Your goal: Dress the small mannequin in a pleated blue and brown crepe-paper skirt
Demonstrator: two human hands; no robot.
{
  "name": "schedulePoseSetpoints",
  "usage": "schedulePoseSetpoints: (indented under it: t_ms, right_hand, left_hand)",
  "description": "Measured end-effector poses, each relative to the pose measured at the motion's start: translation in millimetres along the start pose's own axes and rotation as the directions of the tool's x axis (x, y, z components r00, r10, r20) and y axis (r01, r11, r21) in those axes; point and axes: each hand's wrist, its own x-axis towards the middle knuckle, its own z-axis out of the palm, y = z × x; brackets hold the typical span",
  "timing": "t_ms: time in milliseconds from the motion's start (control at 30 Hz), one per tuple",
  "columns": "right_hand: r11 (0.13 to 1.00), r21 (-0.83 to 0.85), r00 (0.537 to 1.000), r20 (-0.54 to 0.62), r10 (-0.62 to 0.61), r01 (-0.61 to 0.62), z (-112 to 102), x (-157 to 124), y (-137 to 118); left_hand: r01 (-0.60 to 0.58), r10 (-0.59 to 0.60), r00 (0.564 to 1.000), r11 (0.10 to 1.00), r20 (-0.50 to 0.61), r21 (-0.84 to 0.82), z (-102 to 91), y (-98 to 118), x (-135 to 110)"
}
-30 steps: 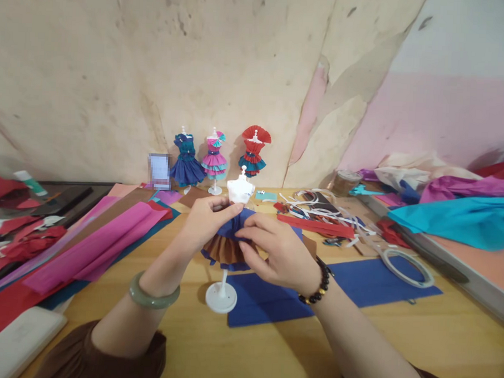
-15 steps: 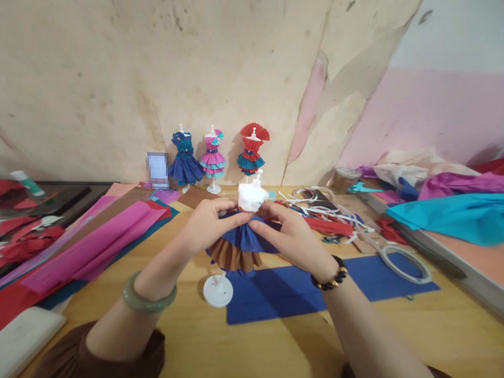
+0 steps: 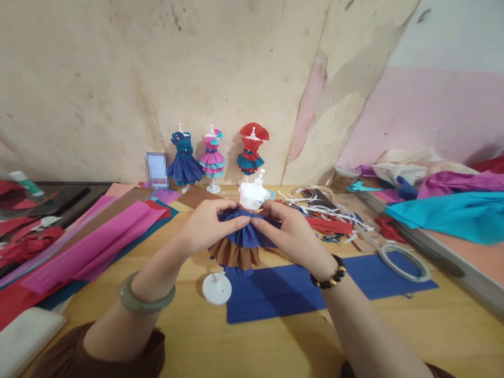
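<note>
A small white mannequin (image 3: 252, 195) on a round white stand (image 3: 216, 288) leans toward the right over the wooden table (image 3: 270, 351). It wears a pleated skirt with a blue paper layer (image 3: 245, 236) over a brown layer (image 3: 234, 256). My left hand (image 3: 206, 223) pinches the blue layer at the waist from the left. My right hand (image 3: 289, 233) pinches the same layer from the right. Both hands' fingertips meet just under the white torso.
Three finished paper-dress mannequins (image 3: 214, 156) stand at the wall. Blue paper sheets (image 3: 314, 283) lie under my right wrist. Pink, brown and red crepe sheets (image 3: 87, 237) fill the left. Paper strips and scissors (image 3: 399, 261) lie right, with teal and purple paper (image 3: 460, 212) beyond.
The mannequin has tipped further right and its stand slid slightly left. My right hand rose from the skirt's front to the waist, and both hands now pinch the blue layer there.
</note>
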Motion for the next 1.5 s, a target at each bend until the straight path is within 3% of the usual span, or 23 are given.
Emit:
schedulePoseSetpoints:
  t_ms: [267,700,1100,1500]
  right_hand:
    - [0.993,0.007,0.992,0.05,0.113,-0.114,-8.2,-1.1,0.7]
    - [0.969,0.163,0.979,0.123,0.165,-0.184,-9.2,-2.0,-0.2]
    - [0.975,0.214,0.992,0.115,0.042,-0.066,-5.8,-2.8,-10.8]
    - [0.978,0.19,0.995,0.071,0.076,-0.089,-1.5,-3.2,-6.5]
  left_hand:
    - [0.067,-0.065,0.998,0.99,0.024,-0.126,0.0,-3.3,0.6]
    - [0.093,-0.095,0.995,0.958,0.003,-0.271,0.2,-7.3,3.0]
    - [0.079,-0.063,0.996,0.956,0.065,-0.282,-2.7,-9.3,3.9]
    - [0.064,-0.037,0.991,0.974,0.126,-0.219,-5.9,-9.6,3.7]
